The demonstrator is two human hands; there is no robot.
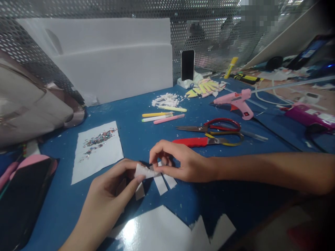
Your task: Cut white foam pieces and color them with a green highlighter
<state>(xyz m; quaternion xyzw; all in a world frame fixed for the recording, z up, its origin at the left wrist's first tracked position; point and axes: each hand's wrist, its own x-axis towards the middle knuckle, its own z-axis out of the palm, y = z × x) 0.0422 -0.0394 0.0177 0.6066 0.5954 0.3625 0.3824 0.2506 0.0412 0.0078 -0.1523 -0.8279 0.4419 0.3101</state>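
My left hand (111,190) and my right hand (178,162) meet over the blue table (136,134), both pinching a small piece made of white paper strips (151,176). The left thumb and forefinger grip its left end. Fingers of the right hand press on its middle, where several strips fan out downward onto the table. Both hands are closed on the paper.
Red-handled scissors (211,126), yellow-handled scissors (225,137) and a red cutter (192,142) lie just behind my right hand. A pink glue gun (237,101), pastel sticks (161,116), a paper sheet with glitter (96,150), white cut card (162,230) and a standing phone (187,65) surround them.
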